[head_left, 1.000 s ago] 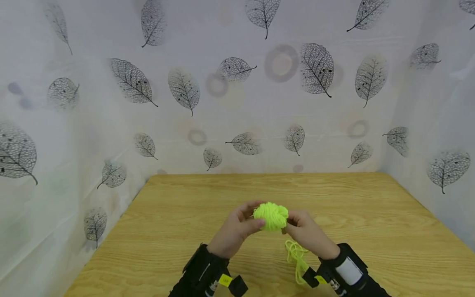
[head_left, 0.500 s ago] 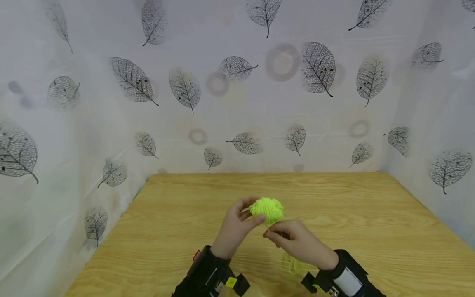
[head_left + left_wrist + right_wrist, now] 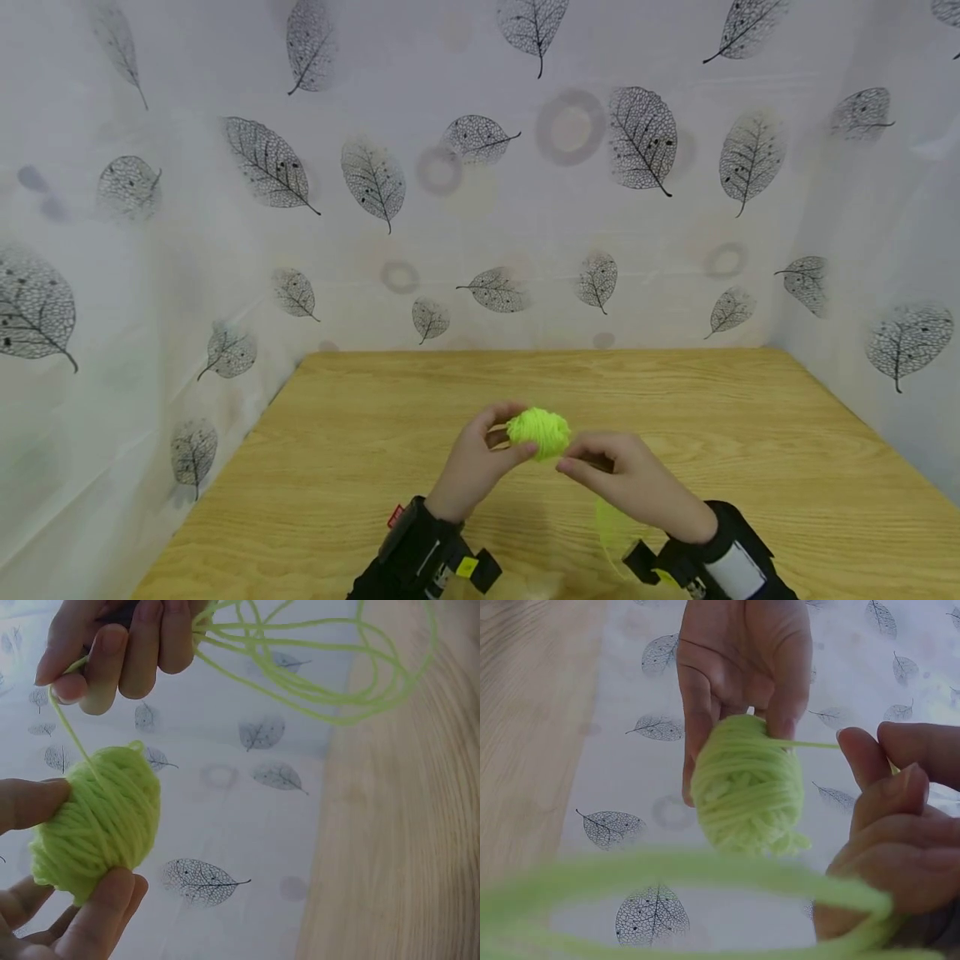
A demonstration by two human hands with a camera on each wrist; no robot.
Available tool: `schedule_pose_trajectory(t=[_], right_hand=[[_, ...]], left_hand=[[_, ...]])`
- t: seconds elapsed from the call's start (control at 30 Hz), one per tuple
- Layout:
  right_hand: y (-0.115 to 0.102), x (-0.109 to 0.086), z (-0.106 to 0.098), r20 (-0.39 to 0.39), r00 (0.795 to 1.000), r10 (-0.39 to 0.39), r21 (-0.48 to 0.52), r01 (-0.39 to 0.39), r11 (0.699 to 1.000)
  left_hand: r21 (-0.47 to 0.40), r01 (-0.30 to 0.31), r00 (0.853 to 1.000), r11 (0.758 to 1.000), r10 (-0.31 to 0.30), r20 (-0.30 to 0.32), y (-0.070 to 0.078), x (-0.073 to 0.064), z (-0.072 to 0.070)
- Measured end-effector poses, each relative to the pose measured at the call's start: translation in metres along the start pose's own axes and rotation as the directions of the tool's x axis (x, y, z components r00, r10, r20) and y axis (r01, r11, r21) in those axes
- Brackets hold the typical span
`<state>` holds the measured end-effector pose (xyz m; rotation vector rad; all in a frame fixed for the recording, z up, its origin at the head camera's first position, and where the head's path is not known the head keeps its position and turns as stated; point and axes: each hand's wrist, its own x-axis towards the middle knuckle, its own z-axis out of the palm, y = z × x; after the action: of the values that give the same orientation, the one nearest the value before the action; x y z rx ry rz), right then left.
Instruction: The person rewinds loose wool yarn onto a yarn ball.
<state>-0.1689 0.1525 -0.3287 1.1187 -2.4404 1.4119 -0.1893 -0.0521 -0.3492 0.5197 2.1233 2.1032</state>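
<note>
A neon yellow-green ball of yarn (image 3: 540, 432) is held up over the table by my left hand (image 3: 480, 462), thumb on one side and fingers on the other. Close by on its right, my right hand (image 3: 626, 475) pinches the yarn strand (image 3: 73, 735) between thumb and forefinger. That strand runs taut from the ball to the fingertips, as the right wrist view also shows. Loose loops of the same yarn (image 3: 337, 671) trail from the curled fingers of the right hand, and in the head view they hang blurred below it.
The wooden table (image 3: 375, 417) spreads out beneath both hands. White sheeting (image 3: 480, 217) printed with dark leaves stands along its back and sides. Black wrist camera mounts (image 3: 480, 571) sit on both forearms.
The right hand went from the ball's right side to below it, then back out to the right with the strand. The loose yarn has lifted and swings. The left hand has barely shifted.
</note>
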Motion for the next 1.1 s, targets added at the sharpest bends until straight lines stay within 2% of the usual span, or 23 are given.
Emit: schedule_pose_trajectory(t=[0.27,0.37,0.47,0.57,0.73,0.87,1.1], right_hand=[[-0.002,-0.004,-0.011,-0.074,0.997,0.019,-0.008,-0.019,1.0],[-0.002,-0.005,-0.016,-0.103,0.994,0.034,0.0,-0.034,0.999],[-0.002,-0.005,-0.02,-0.123,0.991,0.054,0.005,-0.054,0.999],[0.0,-0.005,-0.023,-0.137,0.987,0.088,0.018,-0.086,0.996],[0.003,-0.004,-0.029,-0.14,0.976,0.168,0.087,-0.157,0.984],[0.007,-0.004,-0.03,-0.139,0.971,0.196,0.154,-0.175,0.972],[0.016,-0.003,-0.027,-0.139,0.979,0.149,0.239,-0.113,0.964]], left_hand=[[0.12,0.012,1.0,0.993,-0.012,0.002,-0.004,0.003,-0.007],[0.165,0.022,0.999,0.986,-0.03,0.046,-0.006,0.003,-0.009],[0.169,0.044,0.989,0.985,-0.067,0.132,-0.007,0.003,-0.011],[0.135,0.061,0.967,0.989,-0.092,0.24,-0.007,0.003,-0.012],[0.02,0.068,0.922,0.997,-0.07,0.382,-0.004,0.002,-0.014],[-0.065,0.07,0.89,0.995,-0.033,0.454,0.0,0.0,-0.016],[-0.181,0.064,0.84,0.982,0.045,0.541,0.004,-0.002,-0.018]])
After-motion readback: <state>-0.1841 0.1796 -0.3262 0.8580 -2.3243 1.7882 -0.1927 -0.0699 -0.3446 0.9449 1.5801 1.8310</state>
